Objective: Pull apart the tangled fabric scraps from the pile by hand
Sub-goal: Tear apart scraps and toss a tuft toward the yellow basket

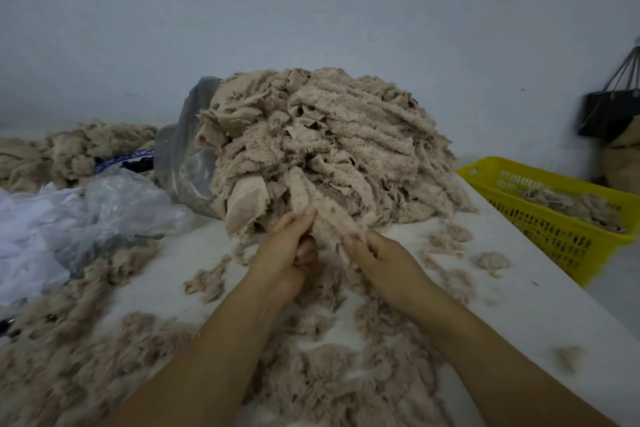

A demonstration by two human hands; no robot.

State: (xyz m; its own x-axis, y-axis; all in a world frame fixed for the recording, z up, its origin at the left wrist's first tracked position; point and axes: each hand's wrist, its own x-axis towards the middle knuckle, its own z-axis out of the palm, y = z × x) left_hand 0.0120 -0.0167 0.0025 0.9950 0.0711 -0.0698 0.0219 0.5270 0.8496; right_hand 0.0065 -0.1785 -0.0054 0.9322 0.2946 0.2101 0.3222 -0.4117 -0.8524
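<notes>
We have both hands on one long fleecy beige strip [329, 224] that hangs out of the front of the big pile of beige fleecy fabric scraps [329, 135], which sits in the middle of the white worktop [519, 305]. Our left hand [291, 246] is curled round the strip from its left edge, thumb and fingertips pinching it just below where it leaves the pile. Our right hand [384, 260] pinches the nearer, lower end of the same strip between thumb and fingers. The two hands sit close together, with the strip running between them from upper left to lower right.

We judge this material light, soft and floppy, with a fuzzy face and a smoother backing that shows on some scraps. It should not slip much. The fuzz probably catches on neighbouring pieces, and it seems to shed, going by the loose beige fluff [329, 374] scattered on the worktop around our forearms. The best hold is a firm pinch across the strip's full width near the tangle, not at a fraying edge that could tear away. A steady pull toward us should free it, while a jerk might drag more of the pile down. A few scraps lie in the yellow perforated plastic basket [554, 239] at the worktop's right edge.
</notes>
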